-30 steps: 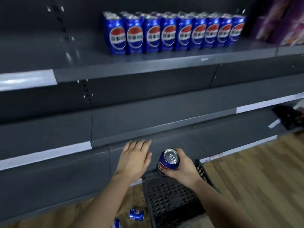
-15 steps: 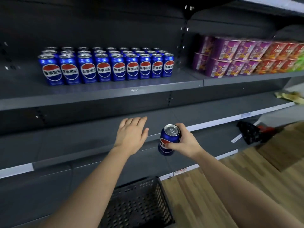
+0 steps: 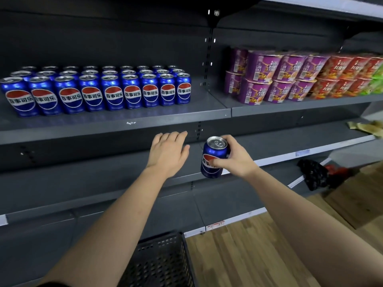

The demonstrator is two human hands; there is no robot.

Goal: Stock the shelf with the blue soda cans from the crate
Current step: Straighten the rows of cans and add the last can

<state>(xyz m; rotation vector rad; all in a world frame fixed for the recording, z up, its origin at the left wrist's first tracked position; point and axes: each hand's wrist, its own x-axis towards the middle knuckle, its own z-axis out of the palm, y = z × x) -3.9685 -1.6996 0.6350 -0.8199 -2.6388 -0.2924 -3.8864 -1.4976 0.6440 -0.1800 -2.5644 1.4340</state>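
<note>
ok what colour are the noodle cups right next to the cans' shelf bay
Purple, seen in the head view: the noodle cups nearest the blue cans are purple; red ones sit farther right.

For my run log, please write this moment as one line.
phase: carrying to shelf | right hand: holds blue can upright | left hand: open, empty | can block: on shelf

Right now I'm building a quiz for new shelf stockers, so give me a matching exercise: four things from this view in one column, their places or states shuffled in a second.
Things:
1. right hand
2. left hand
3. purple noodle cups
4. black crate

Places or states:
A. stacked two high on the shelf
B. on the floor, bottom of view
C. open, holding nothing
D. gripping a blue soda can

Pairs: 1-D, 2-C, 3-A, 4-B
</note>
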